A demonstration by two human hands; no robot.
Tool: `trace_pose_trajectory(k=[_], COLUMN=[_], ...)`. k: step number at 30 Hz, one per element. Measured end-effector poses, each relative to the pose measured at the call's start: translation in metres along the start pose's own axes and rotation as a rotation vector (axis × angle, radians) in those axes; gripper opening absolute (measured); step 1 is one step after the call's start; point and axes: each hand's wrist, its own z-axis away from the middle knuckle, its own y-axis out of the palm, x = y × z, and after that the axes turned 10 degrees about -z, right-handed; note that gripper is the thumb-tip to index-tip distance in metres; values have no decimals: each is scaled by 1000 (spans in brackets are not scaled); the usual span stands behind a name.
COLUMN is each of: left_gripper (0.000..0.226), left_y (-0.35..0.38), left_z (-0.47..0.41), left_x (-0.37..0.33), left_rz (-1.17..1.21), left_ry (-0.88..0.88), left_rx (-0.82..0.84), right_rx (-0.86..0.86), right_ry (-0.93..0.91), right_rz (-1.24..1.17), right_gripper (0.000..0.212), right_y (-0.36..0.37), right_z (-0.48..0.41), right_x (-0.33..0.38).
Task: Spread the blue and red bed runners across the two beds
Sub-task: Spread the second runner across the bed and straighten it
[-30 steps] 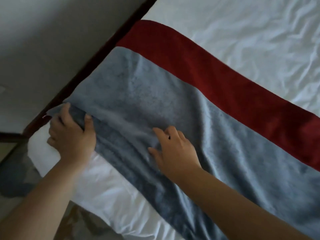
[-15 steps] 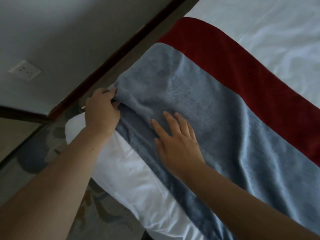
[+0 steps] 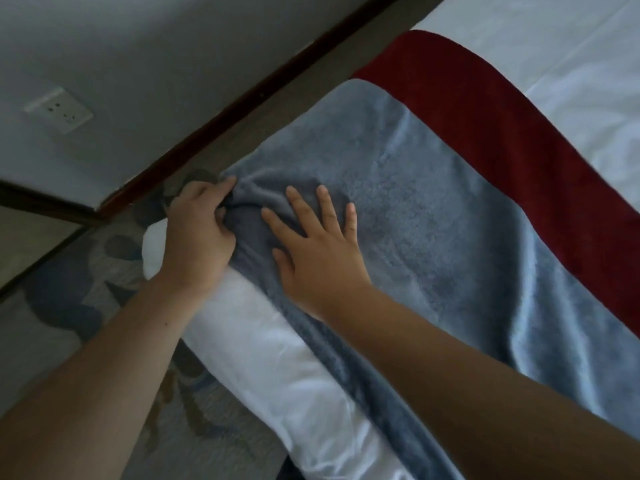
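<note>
The blue bed runner [image 3: 433, 209] lies across the white bed [image 3: 277, 368], its near edge hanging over the mattress side. Behind it, touching along one long edge, lies the red bed runner [image 3: 512, 133]. My left hand [image 3: 197, 237] is shut on the bunched corner of the blue runner at the bed's corner. My right hand [image 3: 318, 251] rests flat on the blue runner just to the right, fingers spread, holding nothing. Wrinkles gather between the two hands.
A grey wall with a white socket plate [image 3: 59, 109] and a dark skirting board [image 3: 242, 102] runs close along the bed's end. Patterned carpet [image 3: 69, 306] covers the floor at the left. White sheet [image 3: 571, 64] continues beyond the red runner.
My left hand has kept its grip on the blue runner's corner, drawing it toward the bed's corner. My right hand has flattened beside it with fingers spread. The view has swung left.
</note>
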Motion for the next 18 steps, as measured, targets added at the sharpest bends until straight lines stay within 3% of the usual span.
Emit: trace_pose_trajectory(k=[6,13,18], left_gripper=[57,44,51], left_y=[-3,9,-1], left_z=[-14,15,9], left_x=[2,18,-15], left_rz=[-111,-170,-390], left_ry=[59,21,12], left_rx=[21,-3,22], right_rx=[7,72,23], right_ry=[44,45,36], right_rz=[43,91,124], right_gripper=[64,76,77], right_y=[-6,-8,2], right_z=[-6,-12,-10], right_x=[-6,-7,-12])
